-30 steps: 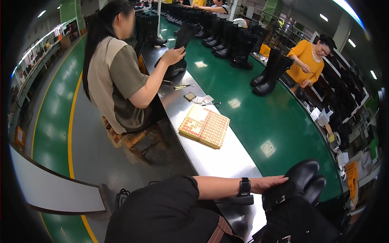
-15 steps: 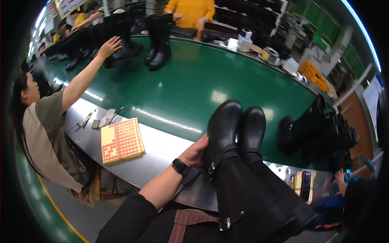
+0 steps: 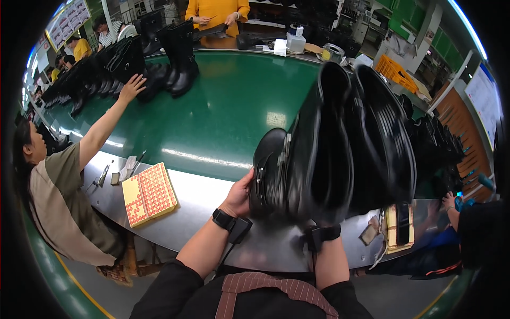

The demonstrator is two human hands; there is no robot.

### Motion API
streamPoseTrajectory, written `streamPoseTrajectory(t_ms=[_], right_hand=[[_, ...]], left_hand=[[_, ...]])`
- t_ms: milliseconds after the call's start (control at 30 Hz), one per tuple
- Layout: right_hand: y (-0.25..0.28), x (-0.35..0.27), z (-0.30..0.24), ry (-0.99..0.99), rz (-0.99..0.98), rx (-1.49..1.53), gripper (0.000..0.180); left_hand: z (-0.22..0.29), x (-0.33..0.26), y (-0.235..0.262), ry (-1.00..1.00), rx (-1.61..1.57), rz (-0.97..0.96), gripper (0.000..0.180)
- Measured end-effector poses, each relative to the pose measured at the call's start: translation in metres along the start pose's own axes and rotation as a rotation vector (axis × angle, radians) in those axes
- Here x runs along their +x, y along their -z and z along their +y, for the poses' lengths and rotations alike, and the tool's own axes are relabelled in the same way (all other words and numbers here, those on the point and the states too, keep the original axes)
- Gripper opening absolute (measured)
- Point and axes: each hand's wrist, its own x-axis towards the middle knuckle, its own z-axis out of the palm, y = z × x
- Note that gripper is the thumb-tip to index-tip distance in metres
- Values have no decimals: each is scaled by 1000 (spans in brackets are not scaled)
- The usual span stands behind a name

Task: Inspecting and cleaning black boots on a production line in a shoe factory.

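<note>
While the left hand meets the foot of a pair of black boots, the right hand is hidden behind their shafts.
The left fingers pass out of sight along the leather, so how tightly they close cannot be told, nor can the state of the right ones; the boots, blurred, show their openings above a steel strip, contact with it unclear. Beyond it, a glossy green tabletop carries pale lamp reflections. On the steel, a yellow block with red circles lies to the left; a dark, flat slab is at the right. A co-worker at left reaches toward upright boots; across the table is a person in orange-yellow, with an orange crate farther right.
</note>
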Motion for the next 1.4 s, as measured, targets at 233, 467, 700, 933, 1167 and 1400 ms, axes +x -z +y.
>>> streamPoseTrajectory(t_ms=[233, 467, 700, 933, 1167, 1400], right_hand=[[11, 3, 13, 106, 195, 223, 56], [6, 3, 13, 199, 343, 109, 55], [15, 4, 14, 152, 405, 60, 52], [9, 5, 14, 151, 414, -9, 55], [7, 6, 13, 136, 423, -1, 53], [6, 6, 15, 184, 517, 8, 50]], left_hand=[[0, -1, -2, -179, 124, 211, 55], [-1, 2, -7, -296, 135, 339, 59], [-1, 0, -5, -284, 227, 359, 60], [-3, 3, -8, -280, 260, 415, 60], [-3, 4, -5, -289, 236, 359, 59], [-2, 5, 0, -308, 246, 401, 59]])
